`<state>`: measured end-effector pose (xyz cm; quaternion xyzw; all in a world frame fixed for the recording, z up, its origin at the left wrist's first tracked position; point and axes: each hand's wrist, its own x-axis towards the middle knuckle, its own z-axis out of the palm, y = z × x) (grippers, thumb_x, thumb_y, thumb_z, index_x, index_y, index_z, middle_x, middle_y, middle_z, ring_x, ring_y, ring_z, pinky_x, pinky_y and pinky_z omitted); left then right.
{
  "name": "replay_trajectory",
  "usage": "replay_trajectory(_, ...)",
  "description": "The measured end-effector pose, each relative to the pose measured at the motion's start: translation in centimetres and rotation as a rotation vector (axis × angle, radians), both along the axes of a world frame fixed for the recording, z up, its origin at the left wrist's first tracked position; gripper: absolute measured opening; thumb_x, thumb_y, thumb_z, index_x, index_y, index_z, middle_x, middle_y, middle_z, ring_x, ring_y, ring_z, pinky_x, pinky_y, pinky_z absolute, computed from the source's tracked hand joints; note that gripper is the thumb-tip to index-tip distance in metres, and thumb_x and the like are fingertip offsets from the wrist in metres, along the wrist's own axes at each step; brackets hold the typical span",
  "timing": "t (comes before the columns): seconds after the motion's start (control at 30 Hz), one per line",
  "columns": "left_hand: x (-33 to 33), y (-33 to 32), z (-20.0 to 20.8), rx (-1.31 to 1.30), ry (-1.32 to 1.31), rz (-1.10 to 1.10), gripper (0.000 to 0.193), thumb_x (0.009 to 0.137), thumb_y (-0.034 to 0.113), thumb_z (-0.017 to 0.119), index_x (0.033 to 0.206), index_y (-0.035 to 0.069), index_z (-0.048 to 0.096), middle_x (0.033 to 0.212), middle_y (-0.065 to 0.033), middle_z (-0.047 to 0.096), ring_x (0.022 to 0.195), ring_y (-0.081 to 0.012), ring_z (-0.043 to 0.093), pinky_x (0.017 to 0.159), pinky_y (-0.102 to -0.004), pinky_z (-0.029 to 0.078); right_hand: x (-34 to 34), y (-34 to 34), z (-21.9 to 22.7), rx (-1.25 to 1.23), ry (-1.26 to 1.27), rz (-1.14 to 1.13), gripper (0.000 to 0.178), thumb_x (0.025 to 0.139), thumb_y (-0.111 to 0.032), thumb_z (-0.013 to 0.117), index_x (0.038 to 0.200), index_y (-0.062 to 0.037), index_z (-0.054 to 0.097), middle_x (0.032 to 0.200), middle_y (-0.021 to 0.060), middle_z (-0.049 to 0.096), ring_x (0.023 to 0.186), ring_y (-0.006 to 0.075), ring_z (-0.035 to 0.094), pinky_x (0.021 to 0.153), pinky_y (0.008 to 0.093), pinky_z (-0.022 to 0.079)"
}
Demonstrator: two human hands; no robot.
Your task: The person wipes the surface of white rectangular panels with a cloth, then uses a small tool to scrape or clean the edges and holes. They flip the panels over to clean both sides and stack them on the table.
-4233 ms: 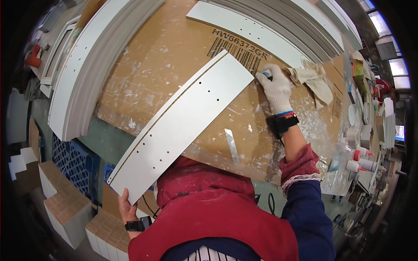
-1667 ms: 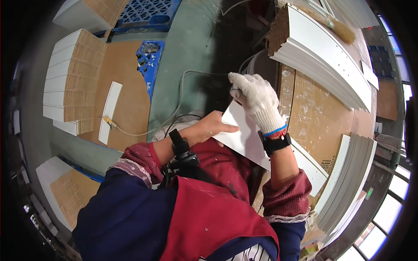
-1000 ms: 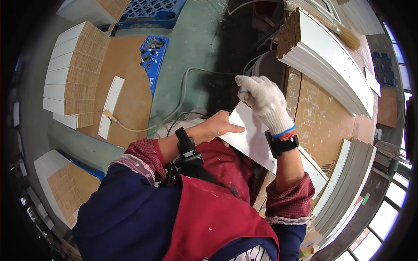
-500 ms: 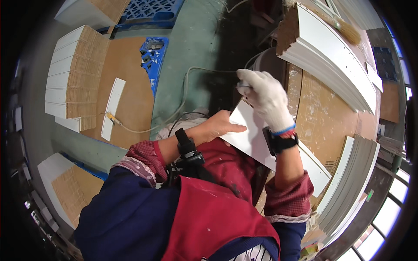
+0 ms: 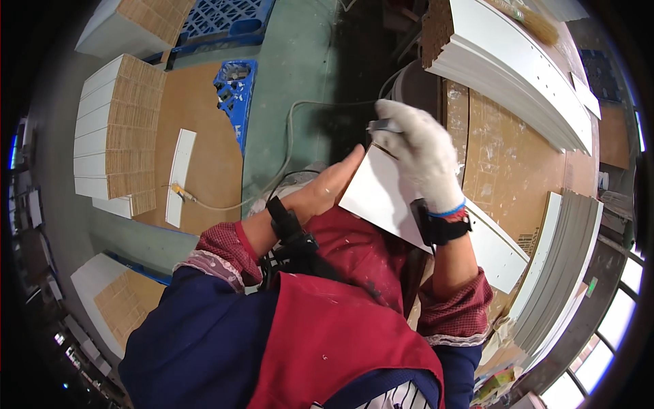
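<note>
A long white panel (image 5: 381,187) lies slanted before me, over my lap and the edge of the bench. My left hand (image 5: 330,187) is bare and open, its fingers stretched out along the panel's left edge. In a white knit glove, my right hand (image 5: 426,153) is closed round a small grey tool (image 5: 385,125), held at the panel's far end. The glove hides most of this tool, so its exact kind cannot be made out. Black straps with small devices circle both wrists.
Stacked white boards (image 5: 504,75) and a brush (image 5: 538,27) lie on the bench at the far right. More boards (image 5: 558,259) stand at near right. Board stacks (image 5: 116,129), a blue pallet (image 5: 235,88) and a white strip (image 5: 180,160) with a yellow-ended hose (image 5: 231,206) are at left.
My left thumb has come off the panel's top face, and the hand now lies straightened along its edge. The right hand stays near the far end with the grey tool.
</note>
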<state>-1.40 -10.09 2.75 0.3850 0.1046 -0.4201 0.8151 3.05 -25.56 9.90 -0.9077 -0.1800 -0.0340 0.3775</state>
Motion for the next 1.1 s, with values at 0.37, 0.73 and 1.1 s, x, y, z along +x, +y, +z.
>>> replay_trajectory(0.37, 2.0, 2.5, -1.4, 0.174, -0.057, -0.177, 0.063, 0.092, 0.052, 0.035, 0.116, -0.005, 0.050, 0.104, -0.0153, 0.062, 0.087, -0.0168, 0.063, 0.078, -0.0301, 0.049, -11.7, -8.2, -1.1, 0.882, 0.467, -0.609, 0.036, 0.080, 0.004, 0.062, 0.115, 0.0005, 0.053, 0.096, 0.0054, 0.058, 0.086, 0.0127, 0.058, 0.079, 0.0251, 0.047)
replay_trajectory(0.73, 1.8, 3.6, 0.1, 0.934, -1.868, -0.276, 0.074, 0.063, 0.002, 0.068, 0.131, 0.016, 0.045, 0.143, -0.0112, 0.031, 0.130, -0.0323, 0.031, 0.105, -0.0523, 0.025, -23.2, -14.8, -4.0, 1.136, 0.038, -1.028, 0.036, 0.084, -0.008, 0.063, 0.118, -0.0026, 0.052, 0.101, 0.0077, 0.060, 0.086, 0.0135, 0.058, 0.077, 0.0293, 0.049)
replay_trajectory(1.1, 3.1, 0.5, 3.3, 0.667, -2.126, -0.551, 0.032, 0.077, 0.006, 0.055, 0.108, 0.004, 0.062, 0.120, -0.0131, 0.058, 0.116, -0.0296, 0.051, 0.103, -0.0516, 0.029, -26.0, -16.5, 0.1, 1.386, -0.263, -1.038, 0.036, 0.081, -0.009, 0.066, 0.113, -0.0018, 0.052, 0.092, 0.0081, 0.060, 0.074, 0.0157, 0.059, 0.059, 0.0261, 0.052)
